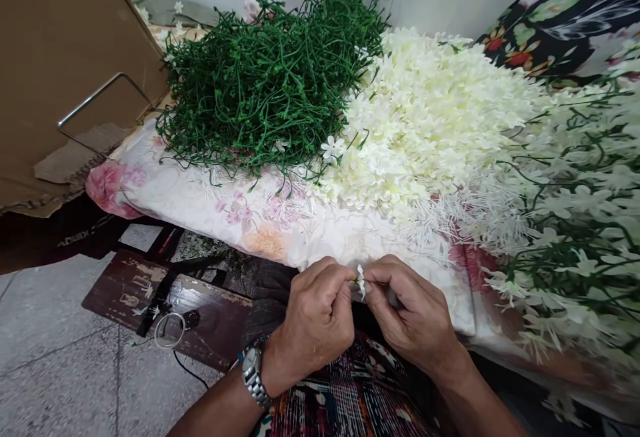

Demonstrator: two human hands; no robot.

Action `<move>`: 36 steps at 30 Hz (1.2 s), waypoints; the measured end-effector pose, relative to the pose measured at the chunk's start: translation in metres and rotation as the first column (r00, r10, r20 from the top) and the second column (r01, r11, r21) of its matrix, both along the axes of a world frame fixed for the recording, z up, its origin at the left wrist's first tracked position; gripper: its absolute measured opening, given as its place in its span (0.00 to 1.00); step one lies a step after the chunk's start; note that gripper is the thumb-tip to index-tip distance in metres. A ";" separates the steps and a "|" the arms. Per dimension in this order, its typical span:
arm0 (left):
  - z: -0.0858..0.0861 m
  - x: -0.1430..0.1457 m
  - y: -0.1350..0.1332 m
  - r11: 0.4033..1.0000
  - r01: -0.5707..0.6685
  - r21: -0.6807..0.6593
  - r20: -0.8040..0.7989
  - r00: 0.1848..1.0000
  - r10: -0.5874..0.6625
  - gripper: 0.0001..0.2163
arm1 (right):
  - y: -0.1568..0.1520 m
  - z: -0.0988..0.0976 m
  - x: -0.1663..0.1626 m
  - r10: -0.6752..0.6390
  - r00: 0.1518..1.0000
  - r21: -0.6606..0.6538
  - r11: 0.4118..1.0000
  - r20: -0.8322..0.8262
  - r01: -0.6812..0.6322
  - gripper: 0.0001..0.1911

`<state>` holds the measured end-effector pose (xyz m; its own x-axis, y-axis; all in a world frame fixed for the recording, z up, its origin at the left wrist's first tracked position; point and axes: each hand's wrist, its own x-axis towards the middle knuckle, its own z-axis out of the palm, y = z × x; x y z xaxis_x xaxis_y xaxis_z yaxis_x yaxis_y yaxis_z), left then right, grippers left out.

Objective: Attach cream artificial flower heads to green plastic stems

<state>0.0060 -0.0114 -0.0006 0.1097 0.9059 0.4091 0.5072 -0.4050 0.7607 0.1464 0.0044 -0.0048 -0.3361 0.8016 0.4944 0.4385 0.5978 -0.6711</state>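
Observation:
Just above my lap, a small white artificial flower (361, 282) is held edge-on between my two hands. My left hand (320, 303), wearing a wristwatch, is closed in a pinch on its green stem end; most of the stem is hidden by the fingers. From the other side, the thumb and fingertips of my right hand (413, 307) are closed on the white flower. Beyond the hands lie a heap of loose green plastic stems (270, 83) and a heap of cream-white flower heads (430, 117). Thin white stamen-like pieces (465, 217) lie in front of the flower heads.
A flower-printed cloth (185, 193) covers the work surface. White flowers on green stems (585, 223) are piled at the right. A cardboard box (60, 57) with a metal wire handle stands at the left. Below it is a worn wooden bench (210, 320) with a clear ring-shaped object.

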 end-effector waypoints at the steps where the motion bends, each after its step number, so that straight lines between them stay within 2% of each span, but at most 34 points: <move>1: -0.001 0.001 0.000 1.000 -0.005 0.005 0.004 1.000 0.005 0.09 | 0.001 0.000 0.000 0.001 1.000 0.003 1.000 -0.002 -0.001 0.06; 10: -0.003 0.008 0.002 0.999 -0.030 -0.010 0.006 1.000 0.030 0.10 | 0.003 -0.004 0.001 -0.024 1.000 0.011 1.000 0.006 0.024 0.06; 15: 0.007 0.000 0.005 0.990 0.041 -0.137 0.110 0.994 -0.026 0.08 | 0.002 0.001 0.002 -0.031 0.996 -0.057 0.998 -0.088 0.026 0.06; 17: 0.011 -0.003 0.004 0.984 0.053 -0.168 0.104 0.994 -0.036 0.07 | 0.001 0.003 0.002 -0.033 0.991 -0.090 0.996 -0.128 0.021 0.05; 24: 0.015 -0.003 0.000 0.986 0.048 -0.158 -0.044 0.997 -0.056 0.09 | 0.000 0.003 0.003 -0.024 0.991 -0.102 0.995 -0.128 0.011 0.06; 28: 0.014 0.000 0.002 0.981 0.075 -0.178 0.020 0.997 -0.073 0.10 | 0.000 0.002 0.005 -0.034 0.994 -0.085 0.996 -0.104 0.025 0.06; 36: 0.008 0.008 0.003 0.987 0.034 -0.154 0.108 0.994 -0.017 0.10 | 0.002 0.001 0.003 -0.059 0.996 -0.039 0.998 -0.064 0.057 0.06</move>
